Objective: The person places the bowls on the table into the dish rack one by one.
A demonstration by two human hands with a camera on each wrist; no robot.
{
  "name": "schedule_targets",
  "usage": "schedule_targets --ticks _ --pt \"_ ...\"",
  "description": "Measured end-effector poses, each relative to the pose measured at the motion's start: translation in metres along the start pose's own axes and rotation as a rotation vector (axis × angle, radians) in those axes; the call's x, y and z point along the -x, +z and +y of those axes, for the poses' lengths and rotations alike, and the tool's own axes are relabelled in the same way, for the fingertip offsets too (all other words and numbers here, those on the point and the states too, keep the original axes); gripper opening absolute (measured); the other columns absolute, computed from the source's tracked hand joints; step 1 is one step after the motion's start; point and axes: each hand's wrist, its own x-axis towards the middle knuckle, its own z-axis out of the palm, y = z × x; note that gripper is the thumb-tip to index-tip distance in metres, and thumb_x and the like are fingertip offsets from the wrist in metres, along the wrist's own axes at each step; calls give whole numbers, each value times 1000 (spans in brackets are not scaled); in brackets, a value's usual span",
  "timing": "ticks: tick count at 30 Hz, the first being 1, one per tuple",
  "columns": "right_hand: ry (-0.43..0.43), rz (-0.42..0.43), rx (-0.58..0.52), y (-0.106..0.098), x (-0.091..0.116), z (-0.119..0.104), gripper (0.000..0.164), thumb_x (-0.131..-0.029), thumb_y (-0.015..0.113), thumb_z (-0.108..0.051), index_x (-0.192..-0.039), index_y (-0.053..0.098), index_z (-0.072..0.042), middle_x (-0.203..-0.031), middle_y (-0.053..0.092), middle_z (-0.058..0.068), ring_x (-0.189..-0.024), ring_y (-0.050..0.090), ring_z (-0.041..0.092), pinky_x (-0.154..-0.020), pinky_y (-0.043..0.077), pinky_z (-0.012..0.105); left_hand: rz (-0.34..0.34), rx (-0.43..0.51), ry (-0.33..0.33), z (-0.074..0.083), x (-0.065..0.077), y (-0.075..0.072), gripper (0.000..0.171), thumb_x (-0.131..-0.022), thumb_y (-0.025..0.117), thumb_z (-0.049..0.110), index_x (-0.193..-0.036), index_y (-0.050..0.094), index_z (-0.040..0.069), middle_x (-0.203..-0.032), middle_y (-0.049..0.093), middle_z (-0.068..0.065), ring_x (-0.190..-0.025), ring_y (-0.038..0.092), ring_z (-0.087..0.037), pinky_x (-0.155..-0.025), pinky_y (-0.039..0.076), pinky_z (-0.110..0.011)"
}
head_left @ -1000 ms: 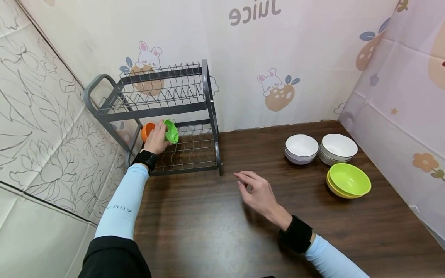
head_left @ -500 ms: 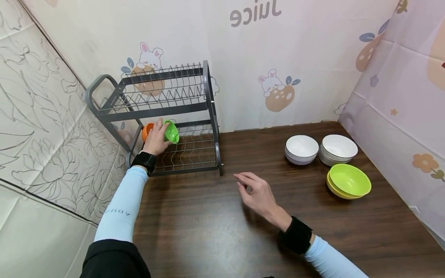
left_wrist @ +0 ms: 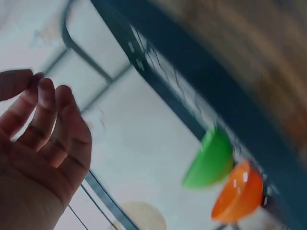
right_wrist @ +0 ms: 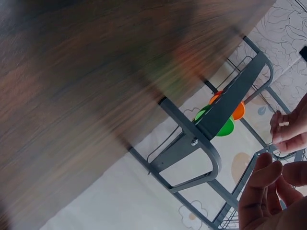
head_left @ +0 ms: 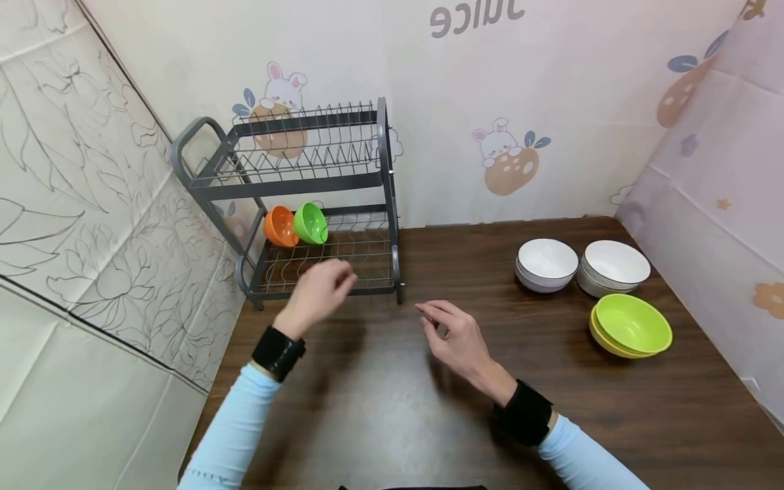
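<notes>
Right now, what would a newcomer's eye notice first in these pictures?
I think the orange bowl and green bowl come first, tilted side by side on the lower tier of the dark rack. Next is perhaps the lime bowl, nested in a yellow bowl on the right of the table.

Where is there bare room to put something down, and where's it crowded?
Bare table shows between the rack and the white bowls; the lower shelf is free right of the green bowl. Crowded: that shelf's left end, where the orange bowl sits close beside the green, and around the white bowls and lime bowl.
</notes>
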Motion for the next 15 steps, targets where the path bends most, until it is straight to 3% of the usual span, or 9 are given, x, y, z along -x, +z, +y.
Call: schedule_targets --ticks 4,7,15 --pt "6 -15 -10 2 0 1 22 -92 71 6 -108 80 -7 -108 74 2 -77 64 8 -53 52 25 -52 13 46 27 21 28 10 -100 71 15 -91 70 17 -82 60 8 -70 54 -9 -61 49 -28" --pt "3 -30 -12 4 1 1 20 -92 70 7 -101 79 -9 -103 74 0 -77 64 8 -53 53 29 -47 34 58 40 32 43 9 -101 71 15 -92 71 16 -82 58 8 -70 53 -8 -60 47 -27" --pt "-8 -44 3 4 2 2 19 -91 71 6 -98 77 -10 -98 72 -3 -74 61 6 -55 55 33 -11 64 63 52 43 57 10 -101 72 15 -91 70 18 -82 57 10 -69 52 -6 -59 46 -25"
